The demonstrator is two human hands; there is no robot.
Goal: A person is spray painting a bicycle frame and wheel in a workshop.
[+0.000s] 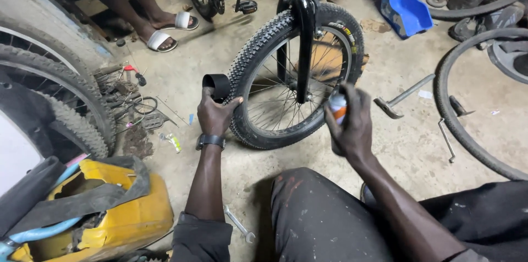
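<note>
My left hand grips a strip of black rubber that curls over above the fingers, right beside the knobby tyre of a bicycle front wheel. A black watch sits on that wrist. My right hand is closed around a small orange-and-white tube or can, held in front of the wheel's right side. The wheel stands upright in a black fork on the concrete floor. My knee in dark trousers is below.
A hammer lies right of the wheel, a wrench by my left forearm. Tyres lean at the left and right. A cut yellow container holds rubber scraps. Another person's sandalled feet rest at the top left, a blue tray top right.
</note>
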